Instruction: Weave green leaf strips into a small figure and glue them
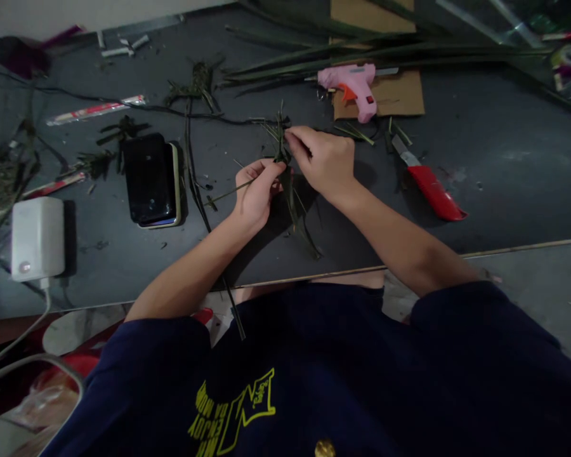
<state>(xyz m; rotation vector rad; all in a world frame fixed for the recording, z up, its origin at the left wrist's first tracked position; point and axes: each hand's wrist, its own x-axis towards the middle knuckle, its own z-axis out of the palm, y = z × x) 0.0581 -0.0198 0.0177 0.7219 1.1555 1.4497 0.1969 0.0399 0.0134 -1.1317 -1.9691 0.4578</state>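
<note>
Over the dark table, near its front edge, my left hand (259,190) pinches a bundle of woven green leaf strips (285,149). Loose leaf ends hang below that hand toward the table's edge. My right hand (326,155) is closed at the upper right side of the same bundle, its thumb and fingertips pressed together on a strip. The exact grip of the right fingertips is partly hidden. A pink glue gun (354,86) lies just beyond the right hand, and a red-handled utility knife (431,178) rests to its right.
A phone stack (147,178) and a white power adapter (38,238) with a cable lie at left. Long green leaves (285,60) cross the back over cardboard (404,95). A black cord (171,109) runs across the table. Wrapped chopsticks (98,111) and leaf scraps lie at left.
</note>
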